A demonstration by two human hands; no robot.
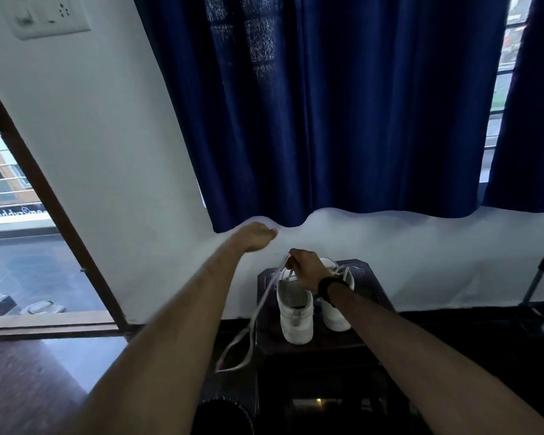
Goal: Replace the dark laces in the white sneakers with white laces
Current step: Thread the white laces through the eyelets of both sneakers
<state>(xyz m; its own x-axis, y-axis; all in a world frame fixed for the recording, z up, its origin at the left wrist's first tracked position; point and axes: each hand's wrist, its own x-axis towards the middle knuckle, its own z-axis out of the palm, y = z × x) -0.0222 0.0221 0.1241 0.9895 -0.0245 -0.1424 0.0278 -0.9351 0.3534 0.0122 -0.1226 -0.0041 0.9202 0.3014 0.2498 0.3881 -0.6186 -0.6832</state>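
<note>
Step in hand, by judgement: threading a white lace through the upper eyelets of the nearer sneaker; no dark lace shows in either shoe.

Items, left to right:

- Your left hand (pixel 255 236): raised above and left of the shoes, in front of the curtain hem, fingers curled under. Motion blur hides whether its grip holds the lace; cannot tell.
- White lace (pixel 258 312): runs from your right hand down the left side of the shoes and off the edge of the surface, its loose end hanging in a loop toward the floor.
- Left sneaker (pixel 296 318): upright on the dark surface (pixel 371 293), heel toward you. Its opening shows only a dark insole, nothing else inside.
- Your right hand (pixel 305 267): over the tongue of the left sneaker, grip pinching the lace at the top; a dark band sits on that wrist.
- Right sneaker (pixel 336 312): just beside the first, partly behind your right forearm, white lacing visible at its front. Its inside is hidden.

Next move, by judgement: find the free lace tip, feed it through the next eyelet, then draw the slack up from the hanging loop so both ends come out even.
</note>
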